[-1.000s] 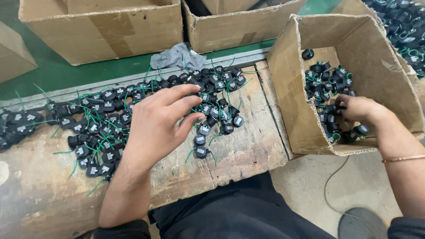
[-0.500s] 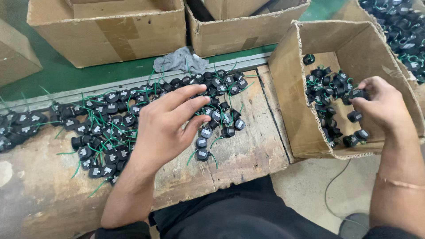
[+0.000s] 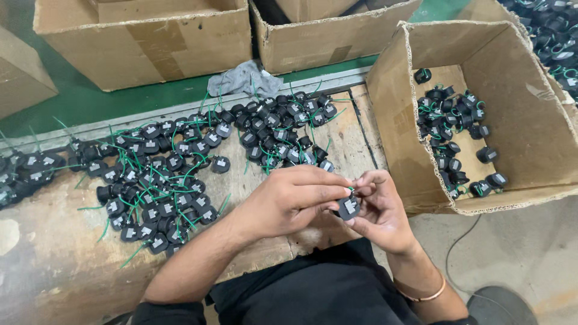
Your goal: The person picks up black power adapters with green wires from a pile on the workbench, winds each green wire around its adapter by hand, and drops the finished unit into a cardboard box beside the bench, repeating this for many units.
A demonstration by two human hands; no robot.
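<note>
Wooden workbench [image 3: 54, 265] covered with loose black parts with green wires [image 3: 156, 180]; open cardboard box [image 3: 542, 126] at 2 o'clock holds more. Since half a second ago the right hand [image 3: 379, 207] has left the box and the left hand [image 3: 292, 201] lifted off the pile — both now meet at centre. Small black round part [image 3: 348, 207] pinched between both hands' fingertips, labelled flat face up toward camera, green wire toward 12 — long axis cannot tell.

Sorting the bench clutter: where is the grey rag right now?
In the head view, the grey rag lies top centre on the green surface, between two cardboard boxes, just behind the pile of black parts.
</note>
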